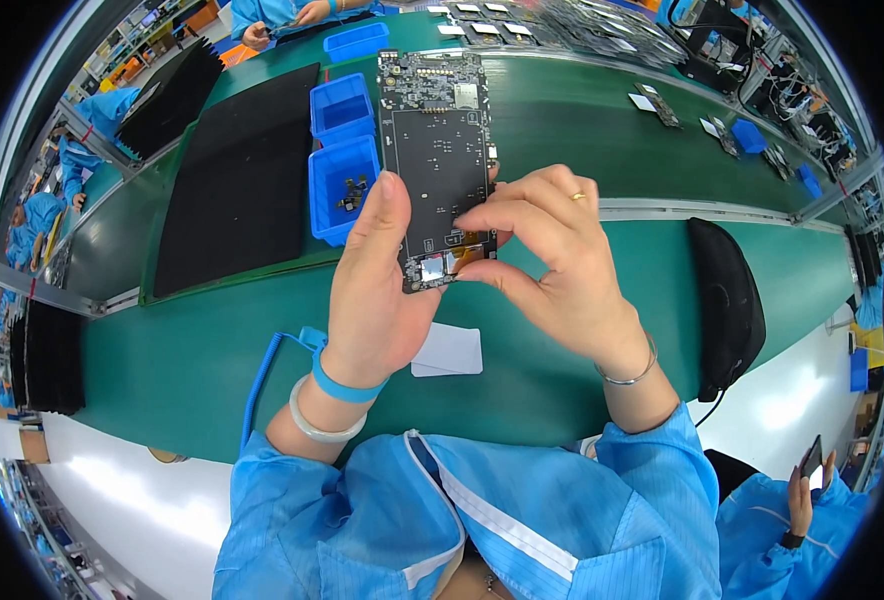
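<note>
A black circuit board [437, 160] is raised, tilted upright, over the green table. My left hand [377, 290] grips its lower left side, with the thumb along the edge and the other fingers hidden behind. Curled around the lower right corner is my right hand [562, 250]. Its thumb and index fingertips rest on the board's face, on either side of an orange flex cable [469, 256]. Whether they also pinch the cable I cannot tell. Shiny silver parts [432, 268] sit at the board's bottom end. Below my hands, white cards [449, 352] lie on the table.
Blue bins [314, 190] stand left of the board; the nearest holds small dark parts [352, 193]. A black mat [237, 190] lies farther left. Boards [662, 105] rest on the green conveyor [582, 130]. A black curved case [727, 310] is at right. A blue cord [260, 385] runs from my left wristband.
</note>
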